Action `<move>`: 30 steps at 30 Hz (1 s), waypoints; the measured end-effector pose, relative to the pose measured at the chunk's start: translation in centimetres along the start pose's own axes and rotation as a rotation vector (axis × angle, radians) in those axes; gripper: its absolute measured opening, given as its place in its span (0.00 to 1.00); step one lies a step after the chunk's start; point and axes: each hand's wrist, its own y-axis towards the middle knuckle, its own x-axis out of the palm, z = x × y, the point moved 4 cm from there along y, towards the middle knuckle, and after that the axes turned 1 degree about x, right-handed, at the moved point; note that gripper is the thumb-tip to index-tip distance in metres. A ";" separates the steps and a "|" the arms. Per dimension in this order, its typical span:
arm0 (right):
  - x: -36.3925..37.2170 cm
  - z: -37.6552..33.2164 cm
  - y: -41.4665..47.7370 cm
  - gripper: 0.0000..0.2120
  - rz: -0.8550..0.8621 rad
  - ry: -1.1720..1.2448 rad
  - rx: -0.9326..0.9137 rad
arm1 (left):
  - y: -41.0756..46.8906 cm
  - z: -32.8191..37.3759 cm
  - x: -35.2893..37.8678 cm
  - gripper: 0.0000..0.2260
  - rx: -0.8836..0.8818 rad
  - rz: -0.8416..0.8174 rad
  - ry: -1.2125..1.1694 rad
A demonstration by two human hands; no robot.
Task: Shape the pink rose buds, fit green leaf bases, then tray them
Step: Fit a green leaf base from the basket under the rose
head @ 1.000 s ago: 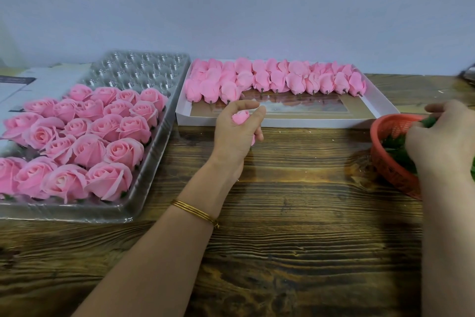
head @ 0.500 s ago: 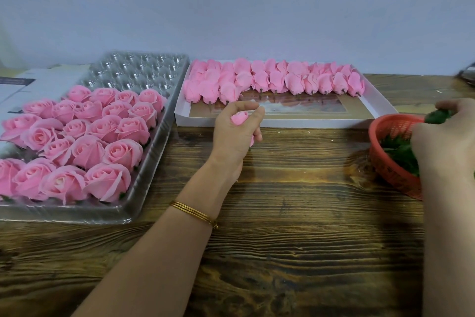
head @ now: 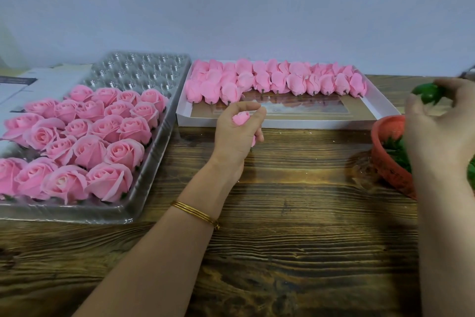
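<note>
My left hand (head: 236, 134) grips a pink rose bud (head: 241, 118) above the wooden table, just in front of the white box (head: 282, 123). My right hand (head: 442, 126) pinches a green leaf base (head: 425, 93) above the red basket (head: 388, 154) at the right edge. The white box holds several closed pink buds (head: 277, 80) in rows along its far side. On the left, a clear plastic tray (head: 144, 162) carries several finished open roses (head: 84, 134); its far cells stand unfilled.
More green leaf bases (head: 397, 152) lie in the red basket. A white carton (head: 30, 85) sits behind the tray at far left. A grey wall backs the table. Bare wooden tabletop (head: 295, 214) spreads between my arms.
My right hand has lifted out of the red basket, up and a little right, with a green leaf base in its fingers. The left hand has kept the bud in place.
</note>
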 end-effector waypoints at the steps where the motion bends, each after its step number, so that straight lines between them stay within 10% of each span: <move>1: 0.5 -0.3 -0.3 0.22 0.005 0.019 -0.042 | 0.0 0.0 0.0 0.04 0.002 0.001 0.001; 6: 3.7 -2.3 -2.6 0.22 -0.181 0.248 -0.082 | 0.1 0.1 -0.1 0.03 -0.003 -0.001 -0.005; 15: 8.8 -3.3 -8.1 0.10 -0.710 0.694 0.418 | 0.5 0.1 -0.2 0.04 -0.044 0.016 -0.137; 30: 10.2 -4.1 -11.7 0.16 -0.933 0.451 0.336 | 0.9 -0.1 0.0 0.08 -0.158 -0.009 -0.426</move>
